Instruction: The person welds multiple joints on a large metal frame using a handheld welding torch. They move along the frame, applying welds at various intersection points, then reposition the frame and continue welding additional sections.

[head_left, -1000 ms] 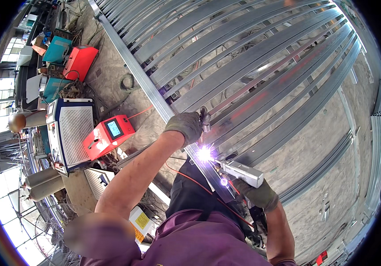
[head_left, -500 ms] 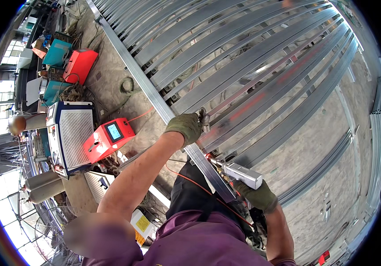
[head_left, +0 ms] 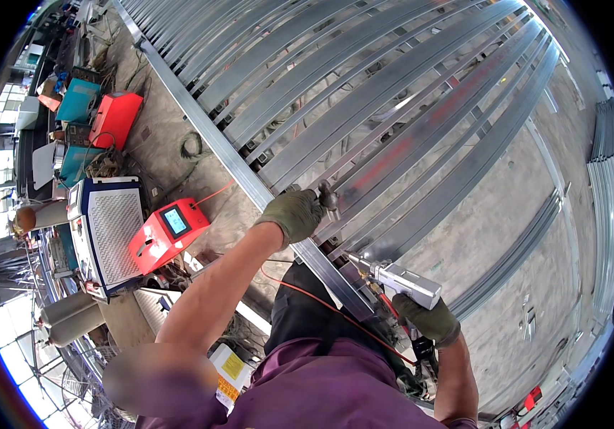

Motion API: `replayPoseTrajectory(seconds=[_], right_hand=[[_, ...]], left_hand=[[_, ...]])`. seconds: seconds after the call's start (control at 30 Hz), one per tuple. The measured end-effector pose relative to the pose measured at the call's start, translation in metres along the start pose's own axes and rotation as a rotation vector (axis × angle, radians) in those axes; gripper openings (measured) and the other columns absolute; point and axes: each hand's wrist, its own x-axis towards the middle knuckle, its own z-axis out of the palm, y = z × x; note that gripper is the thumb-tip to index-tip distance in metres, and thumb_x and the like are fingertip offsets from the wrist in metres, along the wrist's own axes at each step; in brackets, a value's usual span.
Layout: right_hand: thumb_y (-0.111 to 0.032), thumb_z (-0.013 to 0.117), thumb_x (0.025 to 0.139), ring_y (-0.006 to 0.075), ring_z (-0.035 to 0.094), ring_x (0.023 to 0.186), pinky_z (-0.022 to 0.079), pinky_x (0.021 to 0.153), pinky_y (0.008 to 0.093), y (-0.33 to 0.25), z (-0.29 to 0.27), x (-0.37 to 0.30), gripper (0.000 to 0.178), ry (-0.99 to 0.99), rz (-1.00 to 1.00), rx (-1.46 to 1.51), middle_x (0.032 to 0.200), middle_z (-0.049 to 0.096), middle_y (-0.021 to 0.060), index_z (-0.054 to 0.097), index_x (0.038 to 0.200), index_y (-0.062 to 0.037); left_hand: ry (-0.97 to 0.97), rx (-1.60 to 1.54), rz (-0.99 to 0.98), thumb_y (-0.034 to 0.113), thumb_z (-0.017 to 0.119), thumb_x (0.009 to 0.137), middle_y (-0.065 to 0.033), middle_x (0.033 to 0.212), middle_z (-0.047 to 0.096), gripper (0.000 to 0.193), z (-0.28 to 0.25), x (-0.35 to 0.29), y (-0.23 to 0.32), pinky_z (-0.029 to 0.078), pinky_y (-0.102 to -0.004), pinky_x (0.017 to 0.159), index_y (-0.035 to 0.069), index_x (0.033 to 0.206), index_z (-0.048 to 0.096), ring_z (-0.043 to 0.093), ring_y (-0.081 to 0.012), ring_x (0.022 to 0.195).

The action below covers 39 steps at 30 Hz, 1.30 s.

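My left hand (head_left: 291, 214), in a green work glove, is closed round a hammer. The metal hammer head (head_left: 329, 196) sticks out past the fingers, over the slats beside the long edge rail (head_left: 246, 174). In my right hand (head_left: 428, 318), also gloved, is a silver handheld welding gun (head_left: 408, 283). Its thin nozzle points left toward the joint where the nearest slats meet the rail. Whether the nozzle touches metal, I cannot tell. Parallel grey metal slats (head_left: 364, 132) make up the frame, some with reddish marks.
A red machine with a screen (head_left: 169, 232) and a white perforated cabinet (head_left: 112, 230) stand at the left. An orange cable (head_left: 307, 294) crosses my legs. Loose metal bars (head_left: 511, 261) lie on the floor at right, with stacked profiles (head_left: 609, 186) farther right.
The red-bright glow at the gun's nozzle is gone, and the gun has drawn slightly right. My left hand with the hammer has come nearer along the rail. The whole view has shifted a little.
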Motion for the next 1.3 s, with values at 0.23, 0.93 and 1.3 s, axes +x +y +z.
replayPoseTrajectory(seconds=[0.23,0.93,1.3], right_hand=[[-0.018,0.067,0.103,0.0066,0.059,0.066,0.05,0.058,0.0263,0.023,-0.005,-0.009,0.034,0.006,-0.038,0.045,0.086,0.067,0.0003,0.063,0.133,-0.0022],[-0.027,0.076,0.099,0.0132,0.069,0.093,0.057,0.08,0.0304,0.021,0.008,0.026,0.045,-0.074,-0.013,-0.086,0.11,0.076,0.0076,0.064,0.138,-0.0066],[-0.03,0.076,0.099,0.0056,0.056,0.056,0.048,0.052,0.0267,0.014,0.011,0.027,0.04,-0.09,0.038,-0.077,0.082,0.07,-0.0002,0.066,0.131,-0.009]], left_hand=[[-0.17,0.01,0.044,0.028,0.047,0.103,-0.0184,0.118,0.073,0.037,0.018,-0.002,0.045,0.053,-0.0416,0.093,0.003,0.125,0.064,0.069,-0.035,0.109],[-0.213,0.079,-0.025,0.028,0.046,0.102,-0.0135,0.13,0.07,0.046,0.014,-0.004,0.061,0.052,-0.0357,0.097,0.002,0.137,0.061,0.067,-0.0266,0.118],[-0.241,0.097,-0.018,0.025,0.043,0.105,-0.0119,0.135,0.067,0.047,0.012,-0.005,0.064,0.052,-0.034,0.095,0.0,0.143,0.056,0.065,-0.0235,0.116]])
